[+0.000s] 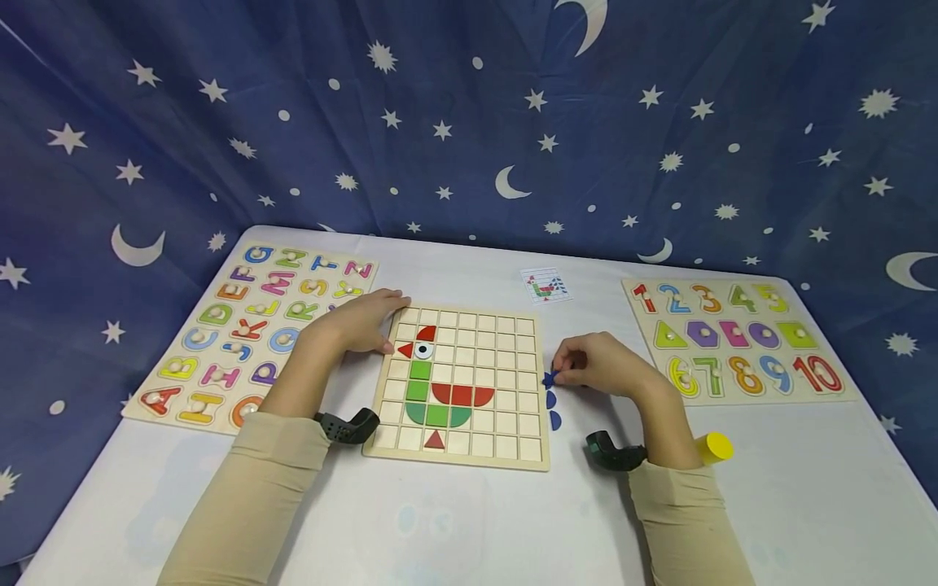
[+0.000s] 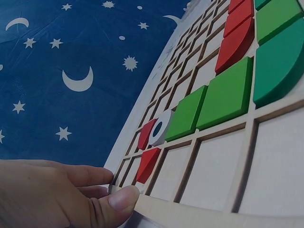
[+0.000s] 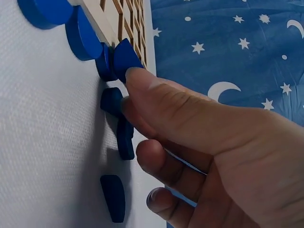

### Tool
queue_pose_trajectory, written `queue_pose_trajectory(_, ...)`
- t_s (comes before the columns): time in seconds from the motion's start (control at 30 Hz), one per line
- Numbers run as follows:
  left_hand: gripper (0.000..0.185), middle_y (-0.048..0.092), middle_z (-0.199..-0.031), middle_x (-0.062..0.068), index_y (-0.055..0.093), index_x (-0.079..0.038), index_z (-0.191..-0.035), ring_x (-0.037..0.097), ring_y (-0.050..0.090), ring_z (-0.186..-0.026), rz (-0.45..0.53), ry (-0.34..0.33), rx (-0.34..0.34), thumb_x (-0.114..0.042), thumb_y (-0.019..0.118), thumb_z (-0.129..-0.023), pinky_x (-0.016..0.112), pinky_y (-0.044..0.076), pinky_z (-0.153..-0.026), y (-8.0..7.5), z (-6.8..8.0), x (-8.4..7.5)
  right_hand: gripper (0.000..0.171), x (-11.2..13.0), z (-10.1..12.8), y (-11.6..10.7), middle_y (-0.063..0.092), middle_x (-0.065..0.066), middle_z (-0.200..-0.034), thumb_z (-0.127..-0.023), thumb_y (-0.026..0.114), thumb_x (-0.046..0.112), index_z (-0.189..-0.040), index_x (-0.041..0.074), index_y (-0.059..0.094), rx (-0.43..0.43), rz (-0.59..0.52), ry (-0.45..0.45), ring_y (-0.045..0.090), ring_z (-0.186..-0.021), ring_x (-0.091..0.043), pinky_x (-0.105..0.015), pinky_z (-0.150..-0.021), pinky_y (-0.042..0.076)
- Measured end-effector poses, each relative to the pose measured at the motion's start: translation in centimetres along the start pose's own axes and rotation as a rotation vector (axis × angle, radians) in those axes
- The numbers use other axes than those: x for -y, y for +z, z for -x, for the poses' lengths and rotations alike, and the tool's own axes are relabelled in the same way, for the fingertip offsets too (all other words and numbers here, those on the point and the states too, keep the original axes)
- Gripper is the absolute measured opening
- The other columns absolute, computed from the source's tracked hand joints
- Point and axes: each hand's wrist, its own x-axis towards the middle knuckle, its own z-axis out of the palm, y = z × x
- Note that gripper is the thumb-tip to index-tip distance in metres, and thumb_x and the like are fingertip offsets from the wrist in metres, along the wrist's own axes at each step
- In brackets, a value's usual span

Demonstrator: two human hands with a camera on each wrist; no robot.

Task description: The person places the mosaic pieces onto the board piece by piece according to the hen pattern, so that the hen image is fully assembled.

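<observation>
A wooden grid board (image 1: 458, 462) lies at the middle of the table, with red, green and white pieces forming a bird in its cells. The white piece (image 1: 422, 350) bears an eye. My left hand (image 1: 352, 321) holds the board at its far left corner, thumb on the frame in the left wrist view. Just off the board's right edge, my right hand (image 1: 604, 364) pinches a blue wedge-shaped piece (image 3: 126, 57) between thumb and index finger. Several more blue pieces lie below and around it, among them a half-round one (image 3: 83, 33); the fingers partly hide some.
A letter puzzle board (image 1: 208, 313) lies at the left, a number puzzle board (image 1: 740, 338) at the right. Behind the grid is a small picture card (image 1: 545, 285) showing a bird. A yellow cylinder (image 1: 714, 448) stands by the right forearm. A starry blue curtain (image 1: 469, 106) closes off the back.
</observation>
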Motion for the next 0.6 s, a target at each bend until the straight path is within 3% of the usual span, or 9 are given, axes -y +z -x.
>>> queue_pose_trajectory(0.4,0.081,0.023,-0.156,0.016,0.033,-0.009,-0.148,0.037,0.021,-0.144,0.004,-0.003,0.001,-0.015,0.076,-0.079,0.054,0.021,-0.117,0.0,0.1,0.1,0.007,0.9,0.2,-0.1,0.066,0.002,-0.076,-0.083,0.074,0.018,-0.083,0.015,0.067,-0.053,-0.099,-0.076,0.053,-0.066,-0.014,-0.023,-0.054,0.044)
queue_pose_trajectory(0.6,0.082,0.023,-0.157,0.016,0.033,-0.010,-0.148,0.037,0.021,-0.144,0.009,-0.010,0.006,-0.015,0.076,-0.079,0.053,0.021,-0.117,-0.1,0.1,0.0,0.008,2.5,-0.4,0.9,0.066,0.003,-0.077,-0.083,0.073,0.018,-0.086,0.015,0.066,-0.112,-0.118,-0.121,0.056,-0.069,-0.013,-0.024,-0.059,0.048)
